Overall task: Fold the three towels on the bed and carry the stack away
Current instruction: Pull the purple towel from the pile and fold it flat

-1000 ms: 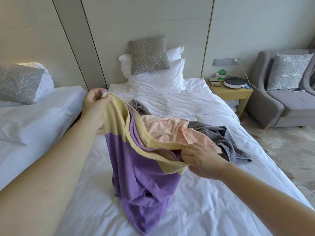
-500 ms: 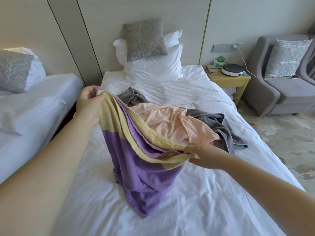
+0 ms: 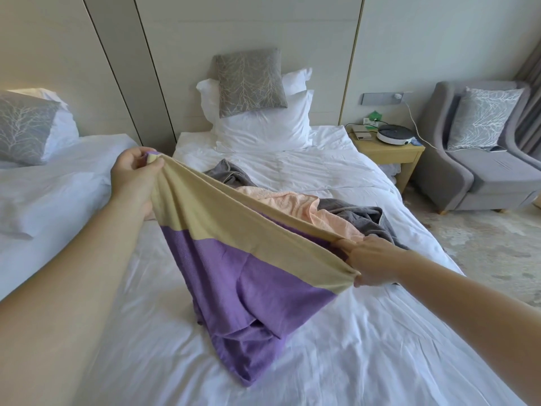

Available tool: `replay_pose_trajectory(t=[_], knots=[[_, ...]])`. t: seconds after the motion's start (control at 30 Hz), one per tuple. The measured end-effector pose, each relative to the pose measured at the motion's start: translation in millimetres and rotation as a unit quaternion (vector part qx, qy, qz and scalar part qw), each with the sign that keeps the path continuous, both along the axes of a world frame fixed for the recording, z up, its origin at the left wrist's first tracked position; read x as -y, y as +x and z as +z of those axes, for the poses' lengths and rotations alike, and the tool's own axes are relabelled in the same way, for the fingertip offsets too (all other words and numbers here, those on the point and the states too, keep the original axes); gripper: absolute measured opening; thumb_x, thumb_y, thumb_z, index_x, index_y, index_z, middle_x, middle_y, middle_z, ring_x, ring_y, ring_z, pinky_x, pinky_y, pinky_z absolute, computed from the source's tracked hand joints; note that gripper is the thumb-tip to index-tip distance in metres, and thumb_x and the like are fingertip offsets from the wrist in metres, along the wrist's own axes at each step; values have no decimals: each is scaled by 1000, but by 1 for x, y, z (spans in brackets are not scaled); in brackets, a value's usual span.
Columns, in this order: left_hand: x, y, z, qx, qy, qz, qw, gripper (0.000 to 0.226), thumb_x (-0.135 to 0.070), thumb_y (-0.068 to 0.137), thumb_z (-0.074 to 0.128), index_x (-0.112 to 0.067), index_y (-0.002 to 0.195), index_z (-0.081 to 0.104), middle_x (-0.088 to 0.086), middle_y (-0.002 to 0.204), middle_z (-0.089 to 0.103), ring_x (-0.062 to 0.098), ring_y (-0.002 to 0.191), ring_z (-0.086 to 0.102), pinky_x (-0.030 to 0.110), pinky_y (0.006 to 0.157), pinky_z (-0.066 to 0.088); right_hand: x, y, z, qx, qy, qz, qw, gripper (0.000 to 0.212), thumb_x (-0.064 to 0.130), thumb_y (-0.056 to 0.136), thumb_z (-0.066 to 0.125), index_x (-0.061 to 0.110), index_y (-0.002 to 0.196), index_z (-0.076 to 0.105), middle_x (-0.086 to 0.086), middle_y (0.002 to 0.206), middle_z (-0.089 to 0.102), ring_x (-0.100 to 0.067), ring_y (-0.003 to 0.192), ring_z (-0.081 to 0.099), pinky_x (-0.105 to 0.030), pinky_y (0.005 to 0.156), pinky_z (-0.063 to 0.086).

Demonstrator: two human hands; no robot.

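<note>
A purple towel with a yellow band hangs stretched above the white bed. My left hand pinches one end of the yellow edge, raised at the left. My right hand grips the other end, lower at the right. The purple part drapes down and its bottom lies crumpled on the sheet. Behind it a peach towel lies crumpled on the bed, and a grey towel lies under and beside that one.
White pillows and a grey cushion stand at the headboard. A second bed is on the left across a narrow gap. A wooden nightstand and a grey armchair stand on the right, with carpeted floor beside the bed.
My hands have moved apart, and the yellow edge that sagged in folds is now pulled taut between them. The towel shows a flat face.
</note>
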State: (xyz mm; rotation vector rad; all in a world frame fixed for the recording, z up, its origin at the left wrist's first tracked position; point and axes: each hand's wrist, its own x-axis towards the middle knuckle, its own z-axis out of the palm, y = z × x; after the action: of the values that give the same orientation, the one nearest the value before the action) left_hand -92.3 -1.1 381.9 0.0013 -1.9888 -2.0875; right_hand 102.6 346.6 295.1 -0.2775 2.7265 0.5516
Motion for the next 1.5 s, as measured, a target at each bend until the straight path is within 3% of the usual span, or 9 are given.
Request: replay_pose_trajectory(t=[0.23,0.4,0.53,0.63,0.77,0.9,1.13,1.27,1.5], knots=[[-2,-1,-7,10,2,-3,1000,23,-7,87,63,-28,79,58,-10,85,61,12,84,59,35,88,51,-6,8,-15,-32,-4,-1,999,46,56,85,54,25,117,64,3,148,25,-24,104,56,-39,93,39],[-5,0,-9,8,2,-5,1000,24,-7,87,63,-29,79,58,-10,84,61,10,80,58,33,83,50,-17,12,-25,-38,-80,-13,996,56,51,86,57,33,137,43,22,141,41,-14,120,50,-35,92,31],[-12,4,-13,-3,11,-23,1000,26,-4,87,62,-28,81,58,-7,84,61,5,73,58,24,73,50,-19,17,-37,-12,-94,-35,995,41,47,90,50,32,128,48,12,118,62,-17,113,55,-35,95,32],[-20,7,-15,-9,7,-45,999,24,-3,87,62,-27,83,59,-4,87,60,9,78,58,27,75,49,-10,20,-58,31,-56,-43,997,29,43,95,41,24,113,53,0,102,67,-24,101,60,-34,82,28],[-22,5,-15,-13,1,-44,999,24,-4,87,62,-28,83,59,-3,91,60,12,81,57,30,80,49,-3,22,-70,26,-124,-71,989,36,45,93,44,28,124,50,7,116,62,-21,110,57,-35,86,31],[-5,-2,-17,-13,-2,-14,1000,25,-5,86,62,-29,81,59,-6,88,61,15,85,57,32,84,48,-22,18,-42,-42,-213,-110,970,54,58,79,62,24,122,59,10,129,54,-18,112,56,-33,92,44],[25,-18,-17,-22,3,7,1000,24,-4,86,63,-27,81,59,-6,88,61,16,87,56,31,87,45,-47,2,15,-182,-382,-156,893,30,23,72,81,6,94,71,-1,110,58,-14,96,55,-23,86,43],[36,-23,-19,-19,18,22,999,22,-6,86,65,-27,82,59,-6,89,62,19,91,57,34,89,47,-47,-4,36,-251,-428,-170,851,28,12,64,86,4,87,72,-4,100,59,-25,88,61,-36,86,48],[44,-25,-10,-30,10,14,999,21,-10,84,67,-30,81,61,-6,90,61,13,83,59,26,71,49,-47,-4,55,-195,-306,-97,927,24,18,76,77,1,88,65,1,102,47,-26,85,56,-38,81,45]])
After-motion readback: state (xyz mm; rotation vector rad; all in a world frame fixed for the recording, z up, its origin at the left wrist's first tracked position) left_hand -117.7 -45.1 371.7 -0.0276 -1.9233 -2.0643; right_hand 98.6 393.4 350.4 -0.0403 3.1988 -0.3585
